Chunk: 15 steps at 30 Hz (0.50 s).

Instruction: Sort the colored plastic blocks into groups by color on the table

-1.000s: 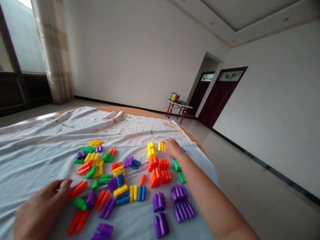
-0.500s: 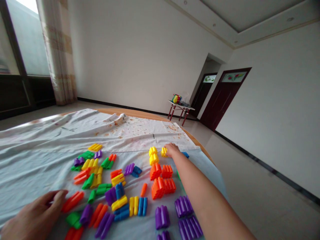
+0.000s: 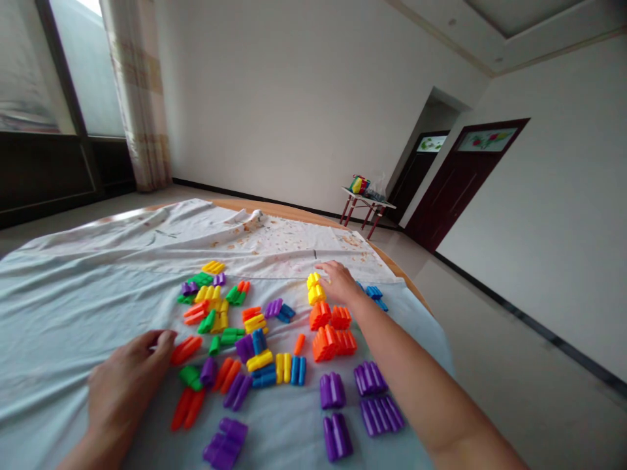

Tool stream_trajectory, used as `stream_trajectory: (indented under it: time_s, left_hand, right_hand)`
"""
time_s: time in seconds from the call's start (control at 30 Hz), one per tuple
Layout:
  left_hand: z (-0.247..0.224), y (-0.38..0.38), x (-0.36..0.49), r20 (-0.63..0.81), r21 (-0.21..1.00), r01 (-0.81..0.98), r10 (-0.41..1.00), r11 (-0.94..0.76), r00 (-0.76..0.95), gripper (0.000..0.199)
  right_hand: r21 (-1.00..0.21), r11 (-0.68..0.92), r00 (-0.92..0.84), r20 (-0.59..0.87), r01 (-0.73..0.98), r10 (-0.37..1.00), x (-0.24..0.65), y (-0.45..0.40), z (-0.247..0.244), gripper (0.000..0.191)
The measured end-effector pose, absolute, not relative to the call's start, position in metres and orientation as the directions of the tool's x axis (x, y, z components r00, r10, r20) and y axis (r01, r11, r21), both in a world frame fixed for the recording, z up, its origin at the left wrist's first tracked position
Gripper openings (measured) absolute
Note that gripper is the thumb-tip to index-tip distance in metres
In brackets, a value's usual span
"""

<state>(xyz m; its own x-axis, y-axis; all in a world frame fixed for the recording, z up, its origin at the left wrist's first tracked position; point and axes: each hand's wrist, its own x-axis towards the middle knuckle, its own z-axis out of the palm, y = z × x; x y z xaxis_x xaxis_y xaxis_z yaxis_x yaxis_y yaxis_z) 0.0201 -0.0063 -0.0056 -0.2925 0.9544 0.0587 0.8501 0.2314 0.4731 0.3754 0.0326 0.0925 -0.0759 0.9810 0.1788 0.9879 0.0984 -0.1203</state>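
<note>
Ribbed plastic building blocks in several colours lie on a pale blue cloth. My left hand [image 3: 131, 375] lies at the left of the pile, its thumb and forefinger apart at the end of an orange block [image 3: 186, 350]. My right hand [image 3: 339, 282] reaches past the sorted groups, fingers stretched out at the stacked yellow blocks [image 3: 316, 294]. What lies under its palm is hidden. Nearer me are orange blocks [image 3: 324, 343] and purple blocks [image 3: 382, 415]. Some blue blocks [image 3: 374, 292] show just beyond my right wrist.
A mixed heap with yellow blocks [image 3: 208, 294], green blocks [image 3: 232, 336] and others spreads across the middle left. A stained white cloth [image 3: 284, 238] covers the table's far part. Beyond the wooden table edge [image 3: 274, 207], a small side table [image 3: 367, 199] stands by the wall.
The view has shifted, bringing more purple blocks into sight. My right hand has moved left against the yellow stack and now covers the separate yellow block. My left hand stays by the orange block.
</note>
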Motion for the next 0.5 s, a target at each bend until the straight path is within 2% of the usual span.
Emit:
stream_trajectory:
  time_s: [0.07,0.13,0.2,0.27,0.4,0.5]
  left_hand:
    - [0.004,-0.01,0.024,0.001,0.471,0.843,0.956,0.258,-0.293,0.053]
    - [0.008,-0.011,0.026,-0.017,0.477,0.838,0.956,0.264,-0.292,0.051]
    - [0.008,-0.011,0.025,-0.018,0.484,0.834,0.956,0.265,-0.293,0.051]
    - [0.008,-0.011,0.025,-0.012,0.487,0.833,0.956,0.262,-0.294,0.052]
    - [0.009,-0.012,0.025,-0.007,0.495,0.832,0.958,0.252,-0.286,0.053]
    - [0.012,-0.015,0.026,-0.001,0.5,0.831,0.959,0.245,-0.282,0.054]
  right_hand:
    - [-0.256,0.372,-0.296,0.289,0.892,0.91,0.346,0.004,0.09,0.033]
    - [-0.335,0.525,-0.466,0.245,0.782,0.85,0.32,-0.022,0.08,0.026]
    - [-0.341,0.554,-0.53,0.169,0.759,0.831,0.3,-0.042,0.067,0.023]
    - [-0.294,0.535,-0.524,0.123,0.792,0.843,0.289,-0.051,0.054,0.023]
    - [-0.213,0.487,-0.48,0.088,0.847,0.873,0.281,-0.053,0.041,0.021]
    - [-0.245,0.457,-0.444,0.11,0.855,0.889,0.28,-0.054,0.041,0.016]
